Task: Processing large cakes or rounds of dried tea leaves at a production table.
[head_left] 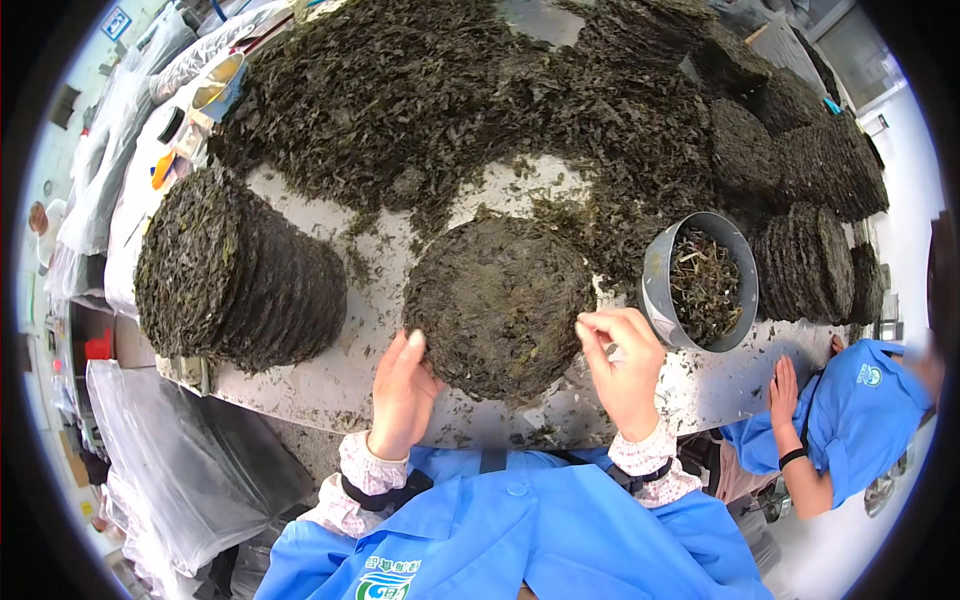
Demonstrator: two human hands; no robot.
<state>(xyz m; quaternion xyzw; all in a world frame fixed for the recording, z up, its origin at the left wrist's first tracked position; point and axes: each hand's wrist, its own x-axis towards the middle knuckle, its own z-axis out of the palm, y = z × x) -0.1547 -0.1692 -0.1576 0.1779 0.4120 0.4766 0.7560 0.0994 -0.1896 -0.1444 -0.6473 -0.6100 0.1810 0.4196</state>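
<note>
A small blue-and-white sign [116, 22] hangs on the wall past the table's far left corner. Clear plastic bags [170, 470] slump below the table's near left edge. More clear bags [120, 130] crowd its left end.

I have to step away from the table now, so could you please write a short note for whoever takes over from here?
Left hand: open, fingers against the left rim of the round dark leaf disc.
Right hand: fingertips pinching at the disc's right rim; no full grip.
The disc lies flat on the white table, right in front of you.
Done: a stack of finished discs lies on its side to the left; more stacks sit to the right.
Left: a big heap of loose leaf across the back. The grey ring mould, tipped on its side, has scraps inside.
A co-worker's hand rests on the table at right.
</note>
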